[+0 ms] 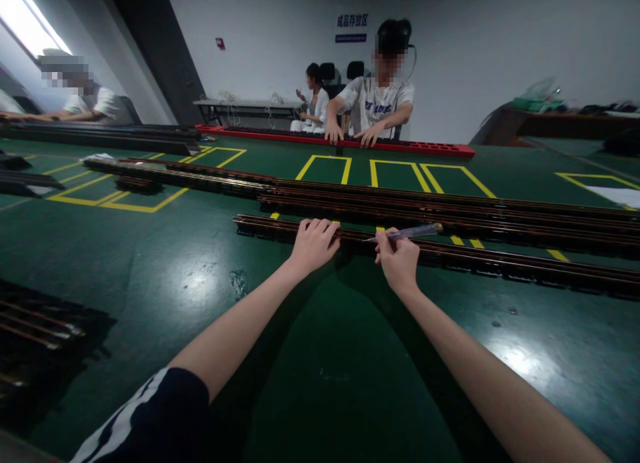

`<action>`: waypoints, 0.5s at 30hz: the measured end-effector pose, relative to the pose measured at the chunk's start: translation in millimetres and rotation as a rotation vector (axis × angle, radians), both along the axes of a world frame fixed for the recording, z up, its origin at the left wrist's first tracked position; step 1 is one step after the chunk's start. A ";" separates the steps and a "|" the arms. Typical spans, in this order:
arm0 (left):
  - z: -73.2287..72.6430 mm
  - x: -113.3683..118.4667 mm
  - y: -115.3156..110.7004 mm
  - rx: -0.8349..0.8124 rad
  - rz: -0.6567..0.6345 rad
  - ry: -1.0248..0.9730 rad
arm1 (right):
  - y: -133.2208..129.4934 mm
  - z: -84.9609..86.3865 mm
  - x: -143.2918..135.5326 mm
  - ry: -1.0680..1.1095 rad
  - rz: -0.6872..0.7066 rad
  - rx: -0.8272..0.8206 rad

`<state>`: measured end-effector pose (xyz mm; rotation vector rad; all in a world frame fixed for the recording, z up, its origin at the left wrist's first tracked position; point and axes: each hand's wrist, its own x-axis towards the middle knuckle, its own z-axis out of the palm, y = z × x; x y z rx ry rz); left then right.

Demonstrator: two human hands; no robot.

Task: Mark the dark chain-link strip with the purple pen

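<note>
A long, narrow dark strip (500, 263) with copper-coloured lines along it lies across the green table in front of me. My left hand (315, 243) is over the strip near its left end, fingers curled round its far side. To the right, my right hand (399, 257) grips a slim screwdriver (413, 232) with a clear handle. Its thin tip points left, close to the strip between my hands. I cannot tell whether the tip touches it.
Behind lies a bundle of similar strips (450, 213). More dark strips (45, 336) lie at the near left. Yellow tape marks the green table (350, 383). Across it, a person (383, 106) has both hands on a red rack (440, 148). Other people sit farther back.
</note>
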<state>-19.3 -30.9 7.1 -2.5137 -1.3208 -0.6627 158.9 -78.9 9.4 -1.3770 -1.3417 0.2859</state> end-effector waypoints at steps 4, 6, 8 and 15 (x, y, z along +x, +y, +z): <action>-0.2 0.2 -0.2 -0.001 0.001 -0.008 | 0.8 -0.6 0.3 -0.011 -0.014 0.000; -0.5 0.1 0.0 0.002 -0.001 -0.012 | 0.9 -0.6 0.3 -0.008 -0.016 -0.001; -0.8 0.0 0.2 0.005 -0.001 -0.013 | 0.7 -0.2 0.3 0.001 -0.012 -0.005; -1.8 -0.1 1.0 0.025 0.001 -0.013 | 0.3 0.1 0.2 -0.028 0.030 -0.007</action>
